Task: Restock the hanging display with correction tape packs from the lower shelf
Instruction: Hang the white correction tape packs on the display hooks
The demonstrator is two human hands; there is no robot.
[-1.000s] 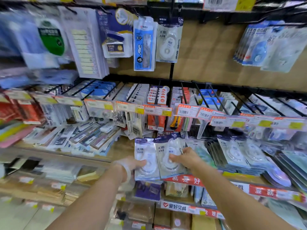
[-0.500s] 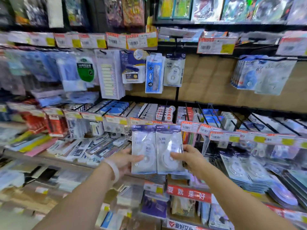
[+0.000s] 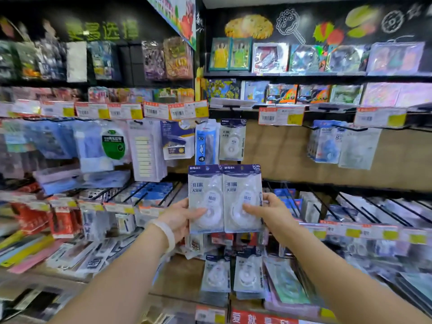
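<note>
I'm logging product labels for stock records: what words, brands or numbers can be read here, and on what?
"M&G": top corner of the left held pack and the right held pack.
"30米": printed large on both held packs.
"4": blue hanging pack.
"8": pack hanging at right.
Price tags: barcodes only, text too blurred.
Red shelf strip: characters cut off, unclear.

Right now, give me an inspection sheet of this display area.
Surface: lower shelf, wood, crowded with stock.
Job's things: two correction tape packs held side by side; one matching hanging pack above; more spare packs on the shelf.
Clutter: price tags, mixed stationery.
Grippers: left hand and right hand each grip a pack.
Cables: nothing seen.
Surroundings: upper shelves of boxed goods.
</note>
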